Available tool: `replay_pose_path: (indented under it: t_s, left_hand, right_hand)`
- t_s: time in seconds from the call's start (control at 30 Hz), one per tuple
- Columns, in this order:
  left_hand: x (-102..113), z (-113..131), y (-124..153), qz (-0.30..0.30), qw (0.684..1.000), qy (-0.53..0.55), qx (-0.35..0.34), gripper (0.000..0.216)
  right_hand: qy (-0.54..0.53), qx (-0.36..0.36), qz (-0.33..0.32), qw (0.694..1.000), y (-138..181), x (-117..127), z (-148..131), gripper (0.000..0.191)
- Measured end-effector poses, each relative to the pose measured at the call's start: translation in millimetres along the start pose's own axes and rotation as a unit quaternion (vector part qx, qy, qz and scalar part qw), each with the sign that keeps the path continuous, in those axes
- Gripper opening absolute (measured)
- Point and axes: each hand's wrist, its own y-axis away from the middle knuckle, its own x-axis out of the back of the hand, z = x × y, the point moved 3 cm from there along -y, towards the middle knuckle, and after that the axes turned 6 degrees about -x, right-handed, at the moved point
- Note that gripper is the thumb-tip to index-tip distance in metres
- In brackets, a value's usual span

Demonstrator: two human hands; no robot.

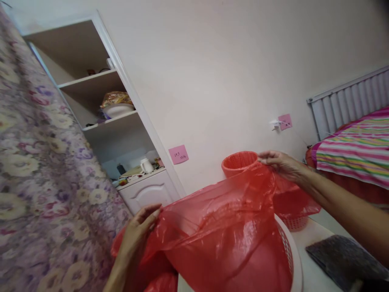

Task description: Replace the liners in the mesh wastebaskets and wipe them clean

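Note:
A thin red plastic bag (219, 227) is stretched wide between both hands, low in the middle of the view. My left hand (138, 231) pinches its edge at the lower left. My right hand (281, 164) grips the opposite edge higher up, at the rim of a red mesh wastebasket (238, 161) that stands behind the bag. Under the bag lies a white lattice basket (288, 251), with the red plastic draped into and over it. The bag hides most of both baskets.
A floral purple curtain (36, 182) fills the left side. Behind it stands a white shelf unit (121, 121) with dishes and a cup. A bed with a striped cover (355, 150) and a radiator (349, 103) are at right. A dark cloth (343, 259) lies lower right.

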Motion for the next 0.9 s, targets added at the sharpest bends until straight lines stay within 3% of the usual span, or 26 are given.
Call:
replay_pose_path:
  t_s: [0.13, 0.17, 0.23, 0.33, 0.37, 0.47, 0.53, 0.63, 0.77, 0.83, 0.9]
  left_hand:
    - [-3, 46, 38, -0.01, 0.987, -0.127, -0.102, 0.055]
    - [-11, 56, 49, -0.036, 0.98, -0.153, -0.119, 0.055]
    - [-32, 65, 69, -0.095, 0.97, -0.189, -0.121, 0.055]
    - [-63, 60, 89, -0.144, 0.954, -0.217, -0.147, 0.059]
    - [-70, 56, 92, -0.157, 0.946, -0.228, -0.172, 0.055]
    - [-79, 44, 96, -0.218, 0.898, -0.298, -0.239, 0.017]
    - [-74, 45, 98, -0.231, 0.871, -0.34, -0.269, 0.014]
    - [-62, 64, 103, -0.2, 0.859, -0.356, -0.31, 0.021]
    - [-48, 94, 116, -0.149, 0.828, -0.351, -0.412, 0.014]
    - [-34, 97, 122, -0.106, 0.816, -0.347, -0.451, 0.01]
    - [-12, 87, 123, -0.059, 0.827, -0.345, -0.439, 0.011]
  right_hand:
    - [0.114, 0.11, 0.091, 0.983, 31, 2, -34, 0.027]
    - [0.161, 0.144, 0.074, 0.973, 43, -8, -43, 0.027]
    - [0.253, 0.187, -0.032, 0.948, 67, -36, -53, 0.031]
    - [0.389, 0.223, -0.186, 0.874, 97, -75, -45, 0.055]
    - [0.428, 0.234, -0.209, 0.848, 102, -82, -39, 0.057]
    - [0.504, 0.26, -0.229, 0.791, 105, -86, -19, 0.035]
    - [0.533, 0.277, -0.218, 0.769, 101, -79, -16, 0.035]
    - [0.538, 0.313, -0.188, 0.759, 99, -67, -32, 0.024]
    - [0.492, 0.382, -0.147, 0.768, 115, -58, -66, 0.019]
    - [0.465, 0.404, -0.125, 0.778, 124, -51, -77, 0.021]
    - [0.424, 0.401, -0.086, 0.807, 129, -36, -79, 0.019]
